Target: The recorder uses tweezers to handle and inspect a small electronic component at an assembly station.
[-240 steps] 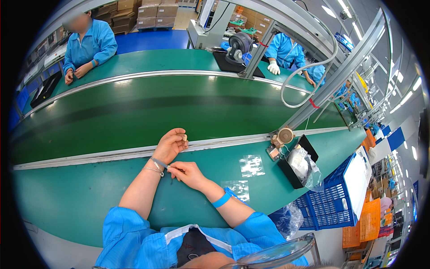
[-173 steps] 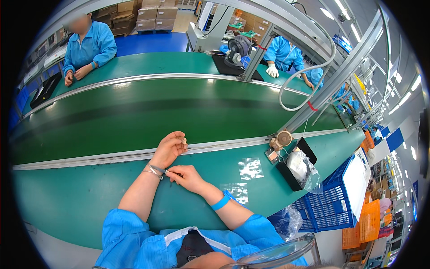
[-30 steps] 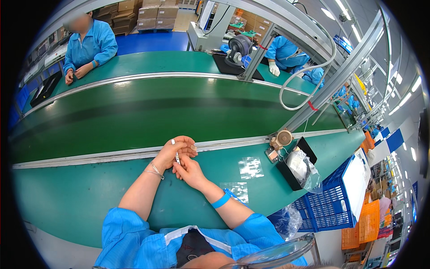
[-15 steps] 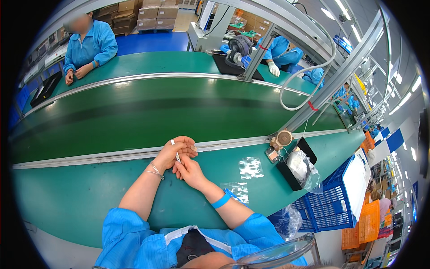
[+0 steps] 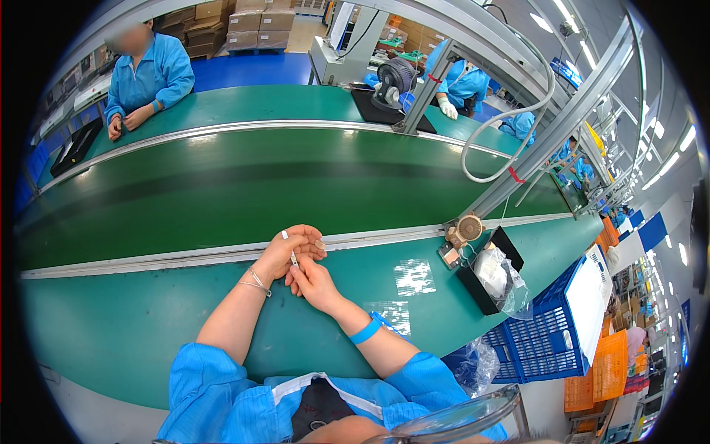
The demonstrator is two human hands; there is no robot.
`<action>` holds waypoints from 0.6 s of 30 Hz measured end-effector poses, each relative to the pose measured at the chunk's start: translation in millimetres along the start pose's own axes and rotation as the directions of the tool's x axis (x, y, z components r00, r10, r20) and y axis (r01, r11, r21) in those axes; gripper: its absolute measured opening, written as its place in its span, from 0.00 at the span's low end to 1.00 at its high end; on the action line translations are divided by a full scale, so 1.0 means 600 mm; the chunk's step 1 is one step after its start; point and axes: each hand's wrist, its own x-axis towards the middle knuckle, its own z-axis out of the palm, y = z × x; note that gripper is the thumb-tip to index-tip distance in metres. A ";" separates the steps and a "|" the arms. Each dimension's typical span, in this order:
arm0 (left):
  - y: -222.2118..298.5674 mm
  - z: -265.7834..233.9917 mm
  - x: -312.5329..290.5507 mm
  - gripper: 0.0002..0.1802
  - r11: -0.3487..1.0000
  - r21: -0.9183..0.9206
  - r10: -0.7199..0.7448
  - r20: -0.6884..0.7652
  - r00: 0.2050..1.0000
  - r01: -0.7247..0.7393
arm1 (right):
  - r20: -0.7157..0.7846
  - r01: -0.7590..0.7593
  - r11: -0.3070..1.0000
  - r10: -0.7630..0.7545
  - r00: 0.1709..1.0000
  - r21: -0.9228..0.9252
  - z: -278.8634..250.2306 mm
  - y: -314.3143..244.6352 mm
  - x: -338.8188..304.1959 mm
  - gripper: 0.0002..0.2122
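Note:
My left hand (image 5: 281, 254) rests at the near edge of the metal rail, its fingers loosely bent but apart and reaching right. A white band shows on one finger, and thin bracelets circle the wrist. My right hand (image 5: 316, 287) lies against it, fingers curled in toward the left palm. A small white strip (image 5: 294, 259) shows at the right fingertips; whether it is wrapped on a finger or held is unclear. A blue wristband (image 5: 365, 331) is on my right wrist. Both hands are over the green bench (image 5: 148, 318).
Right of my hands lie two clear glossy sheets (image 5: 414, 277). Beyond them are a small fan (image 5: 468, 228), a black box (image 5: 477, 290) with plastic bags and a blue crate (image 5: 543, 333). A green belt (image 5: 222, 192) runs ahead; a co-worker (image 5: 151, 70) sits across it.
My hands look the same as before. Across the belt, the gloved co-worker at the upper right has shifted posture, and the gloved hand moved slightly left.

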 end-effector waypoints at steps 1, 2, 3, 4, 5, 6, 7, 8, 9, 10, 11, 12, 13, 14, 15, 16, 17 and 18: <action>0.000 -0.001 0.000 0.10 1.000 -0.001 0.001 0.002 1.000 -0.001 | 0.000 -0.004 1.000 0.004 1.000 -0.007 0.000 0.000 0.000 0.06; 0.000 0.000 0.000 0.10 1.000 -0.001 0.001 0.003 1.000 -0.001 | 0.000 -0.008 1.000 0.008 1.000 -0.014 0.000 0.000 0.000 0.06; 0.000 0.000 0.000 0.10 1.000 -0.001 0.000 0.004 1.000 0.000 | 0.000 -0.007 1.000 0.007 1.000 -0.014 0.000 0.001 0.000 0.06; 0.001 0.001 0.000 0.10 1.000 0.000 0.000 0.005 1.000 0.000 | 0.000 0.011 1.000 -0.011 1.000 -0.014 0.000 0.005 0.001 0.05; 0.001 0.001 0.000 0.10 1.000 0.000 0.000 0.005 1.000 0.000 | 0.001 0.029 0.999 -0.029 1.000 -0.014 0.000 0.006 0.001 0.04; 0.001 0.001 0.000 0.10 1.000 0.000 0.000 0.006 1.000 0.000 | 0.001 0.029 0.999 -0.029 1.000 -0.014 0.000 0.007 0.001 0.04; 0.001 0.001 0.000 0.10 1.000 0.001 0.000 0.007 1.000 0.000 | 0.000 0.028 0.999 -0.028 1.000 -0.016 0.000 0.008 0.001 0.04; 0.001 0.001 0.000 0.10 1.000 0.001 0.000 0.007 1.000 0.000 | 0.000 0.027 0.999 -0.027 1.000 -0.017 0.000 0.008 0.001 0.04; 0.001 0.001 0.000 0.09 1.000 -0.004 -0.004 0.000 1.000 0.004 | 0.000 0.027 0.999 -0.027 1.000 -0.017 0.000 0.008 0.001 0.04; 0.000 0.001 0.000 0.09 1.000 -0.008 -0.008 -0.008 1.000 0.008 | 0.000 0.029 0.999 -0.029 1.000 -0.022 0.000 0.008 0.001 0.04; 0.001 0.002 0.000 0.09 1.000 -0.008 -0.009 -0.007 1.000 0.009 | -0.001 0.031 0.999 -0.031 1.000 -0.027 0.000 0.008 0.001 0.04; 0.002 0.004 0.000 0.09 1.000 -0.013 -0.011 -0.016 1.000 0.011 | -0.002 0.031 0.999 -0.031 1.000 -0.027 0.000 0.007 0.001 0.04; 0.002 0.005 0.000 0.09 1.000 -0.017 -0.013 -0.025 1.000 0.013 | -0.003 0.029 0.999 -0.029 1.000 -0.025 0.000 0.007 0.001 0.04; 0.003 0.004 -0.001 0.09 1.000 -0.017 -0.013 -0.026 1.000 0.013 | -0.002 0.027 0.999 -0.027 1.000 -0.022 0.000 0.005 0.001 0.04; 0.003 0.004 0.000 0.09 1.000 -0.024 -0.014 -0.026 1.000 0.013 | -0.002 0.027 0.999 -0.027 1.000 -0.022 0.001 0.003 0.001 0.04; 0.002 0.003 0.000 0.09 0.999 -0.032 -0.014 -0.025 1.000 0.013 | 0.002 0.009 1.000 -0.009 1.000 -0.022 0.001 0.000 0.000 0.04; 0.002 0.003 0.000 0.09 0.999 -0.031 -0.014 -0.024 1.000 0.013 | 0.003 -0.008 1.000 0.008 1.000 -0.023 0.000 -0.002 0.000 0.05; 0.002 0.004 0.001 0.09 0.999 -0.036 -0.016 -0.027 1.000 0.015 | 0.002 -0.007 1.000 0.007 1.000 -0.024 0.000 0.001 0.000 0.05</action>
